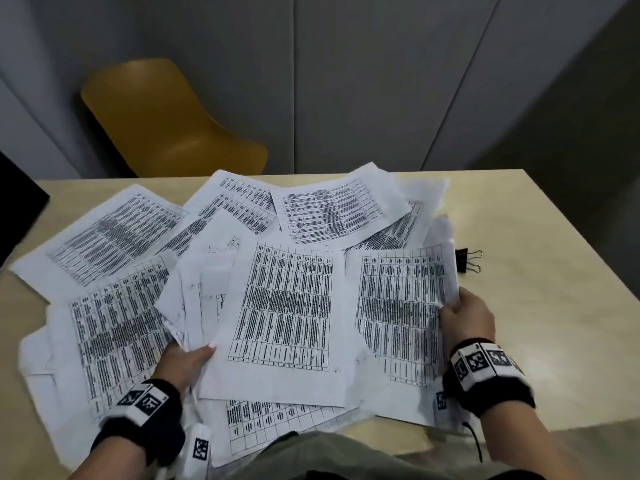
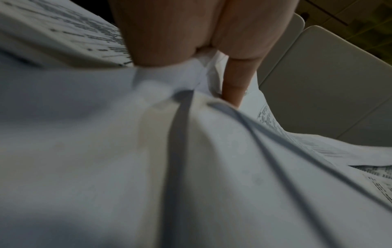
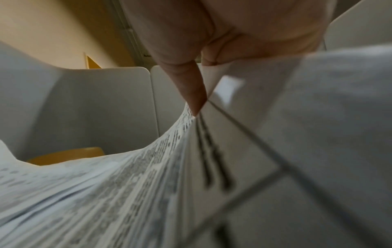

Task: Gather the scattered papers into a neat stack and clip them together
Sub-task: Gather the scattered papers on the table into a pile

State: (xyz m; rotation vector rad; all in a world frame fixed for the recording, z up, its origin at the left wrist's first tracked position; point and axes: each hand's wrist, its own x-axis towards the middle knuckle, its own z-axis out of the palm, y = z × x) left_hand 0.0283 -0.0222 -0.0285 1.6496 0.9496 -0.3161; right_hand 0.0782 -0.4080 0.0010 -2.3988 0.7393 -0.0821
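Several printed sheets (image 1: pixel 287 306) lie scattered and overlapping across the light wooden table (image 1: pixel 540 306). My left hand (image 1: pixel 188 360) is slid between sheets near the front left, thumb on top, pinching the edge of crumpled pages (image 2: pixel 191 87). My right hand (image 1: pixel 465 317) grips the right edge of a printed sheet (image 1: pixel 401 306), which curls upward; in the right wrist view its thumb (image 3: pixel 191 87) presses on that paper (image 3: pixel 148 167). A black binder clip (image 1: pixel 468 260) lies on the table just right of the papers, beyond my right hand.
A yellow chair (image 1: pixel 166 123) stands behind the table at the far left. A dark object (image 1: pixel 17 202) sits at the table's left edge. Grey wall panels (image 1: pixel 381 81) rise behind. Bare tabletop shows to the right of the papers.
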